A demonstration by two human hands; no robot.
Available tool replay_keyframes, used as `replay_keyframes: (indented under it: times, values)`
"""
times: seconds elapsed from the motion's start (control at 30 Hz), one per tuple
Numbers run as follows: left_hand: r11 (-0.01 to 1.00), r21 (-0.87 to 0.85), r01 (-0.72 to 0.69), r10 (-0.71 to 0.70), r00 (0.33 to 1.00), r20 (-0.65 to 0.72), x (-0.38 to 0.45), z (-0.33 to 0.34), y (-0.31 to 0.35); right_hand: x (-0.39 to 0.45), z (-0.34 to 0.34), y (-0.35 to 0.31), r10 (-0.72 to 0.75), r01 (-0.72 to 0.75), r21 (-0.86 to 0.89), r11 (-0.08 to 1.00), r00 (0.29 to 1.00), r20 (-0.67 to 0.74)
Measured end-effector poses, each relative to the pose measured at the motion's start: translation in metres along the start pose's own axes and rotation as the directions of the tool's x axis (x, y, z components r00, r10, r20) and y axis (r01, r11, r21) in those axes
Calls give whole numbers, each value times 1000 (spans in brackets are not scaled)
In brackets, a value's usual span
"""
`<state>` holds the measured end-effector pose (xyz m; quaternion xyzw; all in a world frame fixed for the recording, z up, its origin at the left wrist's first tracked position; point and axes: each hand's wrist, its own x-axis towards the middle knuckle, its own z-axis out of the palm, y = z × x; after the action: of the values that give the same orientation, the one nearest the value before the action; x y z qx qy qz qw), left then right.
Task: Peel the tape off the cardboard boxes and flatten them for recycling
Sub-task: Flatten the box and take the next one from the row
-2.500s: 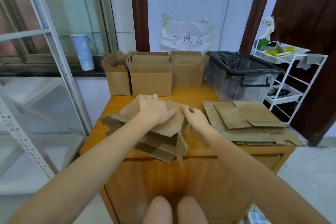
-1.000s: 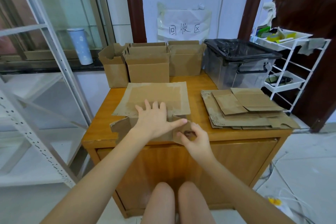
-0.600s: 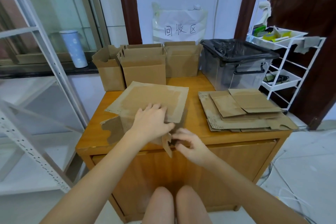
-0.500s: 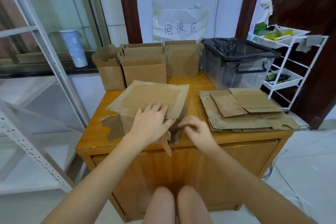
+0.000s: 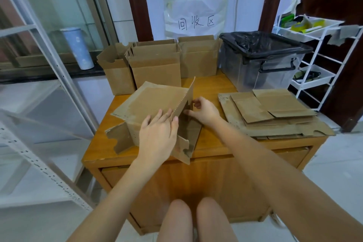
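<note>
The left hand (image 5: 158,135) lies flat on the half-flattened box (image 5: 153,108), with the fingers straight and spread a little, pressing on the top panel near its right edge. The right hand (image 5: 204,111) is just to the right of this edge. Its fingers are curled and the thumb and first fingers touch the raised cardboard flap (image 5: 185,98) at the side of the box; it seems to pinch this flap, but the exact contact is partly hidden behind the cardboard. The flap stands up and leans, while the wide top panel is tilted, higher at the right than at the left.

The box rests on the wooden cabinet (image 5: 216,143), near the front edge, a little left of the middle. One torn flap sticks out at the lower left, and another flap hangs over the front edge under the left hand.

To the right, on the same cabinet top, lies a stack of flattened boxes (image 5: 275,112), well apart from the box in the hands. At the back of the cabinet three open boxes (image 5: 157,68) stand upright side by side, touching each other. Beside them at the right stands a clear plastic bin (image 5: 261,65) lined with a black bag.

On the wall behind hangs a paper sign (image 5: 196,17) with handwritten characters. At the far right is a white wire rack (image 5: 318,49) with trays. At the left a pale blue cylinder (image 5: 77,48) stands on a dark ledge behind a white metal shelf frame (image 5: 49,61). The knees of the person are visible at the bottom.
</note>
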<state>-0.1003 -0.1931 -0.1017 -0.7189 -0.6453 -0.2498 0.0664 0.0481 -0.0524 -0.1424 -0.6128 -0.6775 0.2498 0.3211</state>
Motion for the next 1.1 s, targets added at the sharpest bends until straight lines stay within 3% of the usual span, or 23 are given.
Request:
replay_keyframes:
  times: [0.13,0.4,0.63,0.77,0.87,0.97,1.1]
  values:
    - [1000,4,-4,4,1000,4,-1,-1,0,4,2,6,-41,39,-26,999,996,-85]
    - [1000,17,-22,23,1000,-21,1,5,-2,15,-10,24,-88,87,-21,996,993,-72]
    - [995,59,-85,84,996,17,-3,4,-8,33,-19,18,137,-181,-200,963,967,-217]
    - [987,86,-136,130,989,72,1,11,-19,37,-18,3,159,-185,-87,979,957,-242]
    - [988,56,-143,139,988,68,7,16,-23,28,-28,-4,54,-19,96,995,925,-375]
    - [987,0,-162,161,980,114,16,19,-26,19,-46,-14,-107,189,238,953,941,-320]
    - [978,-74,-197,209,955,211,31,21,-35,13,-63,-26,-290,297,-2,955,929,-232]
